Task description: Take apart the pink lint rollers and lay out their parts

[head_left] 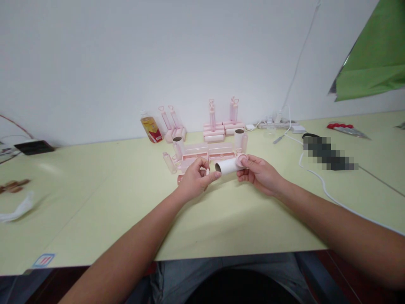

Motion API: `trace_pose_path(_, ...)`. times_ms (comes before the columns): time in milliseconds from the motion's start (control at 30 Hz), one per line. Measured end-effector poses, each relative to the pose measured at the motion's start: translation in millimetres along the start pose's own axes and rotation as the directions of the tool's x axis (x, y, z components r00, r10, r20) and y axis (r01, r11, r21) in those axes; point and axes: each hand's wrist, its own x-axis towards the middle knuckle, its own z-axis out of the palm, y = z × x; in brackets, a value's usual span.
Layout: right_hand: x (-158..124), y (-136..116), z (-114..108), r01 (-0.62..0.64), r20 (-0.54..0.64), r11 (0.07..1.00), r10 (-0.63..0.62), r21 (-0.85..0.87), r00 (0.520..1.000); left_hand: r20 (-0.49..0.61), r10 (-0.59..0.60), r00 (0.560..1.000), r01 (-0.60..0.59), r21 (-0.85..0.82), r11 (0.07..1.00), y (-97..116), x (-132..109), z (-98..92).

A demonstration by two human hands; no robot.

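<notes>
A white paper roll (227, 166) lies sideways above the pale yellow table (95, 198), with a pink end cap at its right end. My right hand (261, 174) is closed round that pink end and holds the roll. My left hand (195, 179) is at the roll's open left end, fingers curled, thumb and forefinger touching its rim. Just behind my hands lie pink lint-roller parts (202, 151), with flat pink cases and upright rolls among them.
More pink handles and cases (221, 122) stand near the wall. A bottle of yellow liquid (152, 128) is to their left. A white cable (316, 177) and a power strip (275, 123) run along the right. A black object (34, 147) lies far left.
</notes>
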Motion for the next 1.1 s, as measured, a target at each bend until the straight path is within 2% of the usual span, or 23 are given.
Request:
trace_pose_path(167, -1, 1, -5, -0.083, 0.087, 0.941, 0.117, -0.329, 0.989, 0.029, -0.067, 0.997, 0.064, 0.110, 0.992, 5, 1, -10.3)
trace_pose_path(300, -6, 5, 1, -0.045, 0.174, 0.872, 0.148, -0.487, 0.974, 0.092, -0.096, 0.991, 0.080, 0.162, 0.984, 11, -3, -6.4)
trace_pose_path(400, -10, 7, 9, -0.004, 0.171, 0.848, 0.112, -0.529, 0.979, 0.154, -0.068, 0.986, 0.044, 0.158, 0.986, 15, -6, 3.5)
trace_pose_path(500, -14, 6, 17, 0.076, 0.161, 0.805, 0.024, -0.588, 0.987, 0.186, -0.020, 0.982, -0.023, 0.225, 0.974, 21, -10, 12.9)
trace_pose_path(600, -19, 4, 24, 0.162, 0.174, 0.762, -0.066, -0.627, 0.983, 0.230, -0.020, 0.973, -0.048, 0.284, 0.958, 31, -13, 16.0)
trace_pose_path(733, -22, -2, 26, 0.224, 0.229, 0.728, -0.094, -0.648, 0.969, 0.236, -0.066, 0.970, -0.019, 0.341, 0.940, 43, -17, 4.4)
trace_pose_path(867, -24, -8, 21, 0.247, 0.164, 0.651, -0.186, -0.717, 0.969, 0.252, -0.219, 0.943, 0.089, 0.444, 0.892, 39, -27, -24.2)
trace_pose_path(933, -24, -9, 18, 0.253, 0.140, 0.634, -0.223, -0.731, 0.965, 0.225, -0.308, 0.924, 0.170, 0.481, 0.860, 30, -35, -37.7)
trace_pose_path(1000, -24, -9, 17, 0.249, 0.132, 0.639, -0.225, -0.728, 0.965, 0.148, -0.367, 0.918, 0.235, 0.542, 0.807, 20, -43, -45.7)
trace_pose_path(1100, -24, -8, 18, 0.242, 0.128, 0.645, -0.219, -0.725, 0.967, 0.014, -0.346, 0.938, 0.239, 0.698, 0.675, 9, -50, -45.3)
